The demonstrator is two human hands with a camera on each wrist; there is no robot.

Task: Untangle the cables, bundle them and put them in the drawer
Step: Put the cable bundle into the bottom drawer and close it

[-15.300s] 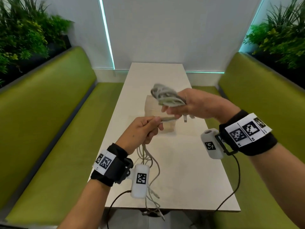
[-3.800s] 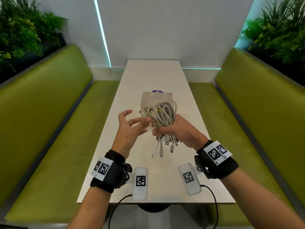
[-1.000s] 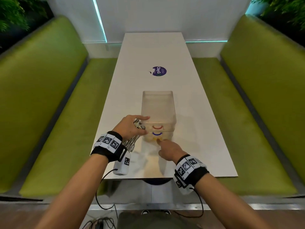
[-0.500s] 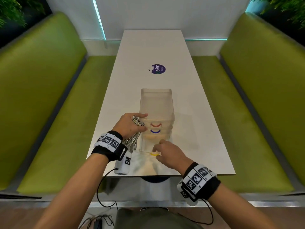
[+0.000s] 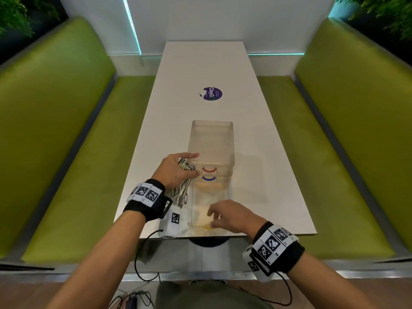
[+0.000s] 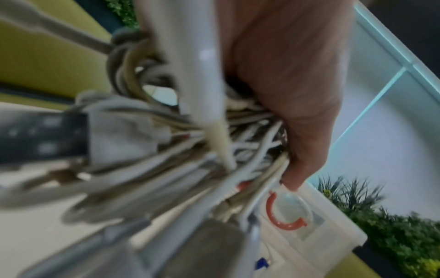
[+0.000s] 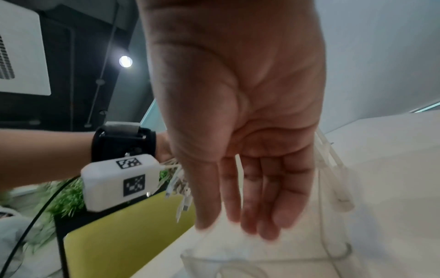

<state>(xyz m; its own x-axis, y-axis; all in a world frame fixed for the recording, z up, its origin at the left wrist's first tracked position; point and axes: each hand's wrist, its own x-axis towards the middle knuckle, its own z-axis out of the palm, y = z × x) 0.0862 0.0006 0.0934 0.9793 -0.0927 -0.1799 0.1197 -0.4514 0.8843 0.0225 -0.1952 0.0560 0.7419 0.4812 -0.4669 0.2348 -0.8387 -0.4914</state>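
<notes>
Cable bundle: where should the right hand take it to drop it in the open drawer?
Grip round the coiled loops of the cable bundle beside the left hand, bringing the right hand in from the right over the drawer. The plug ends dangle loose and would likely slip.

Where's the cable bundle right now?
In the head view the cable bundle is gripped in the left hand, pressed against the left side of the clear drawer unit, beside the pulled-out bottom drawer.
</notes>
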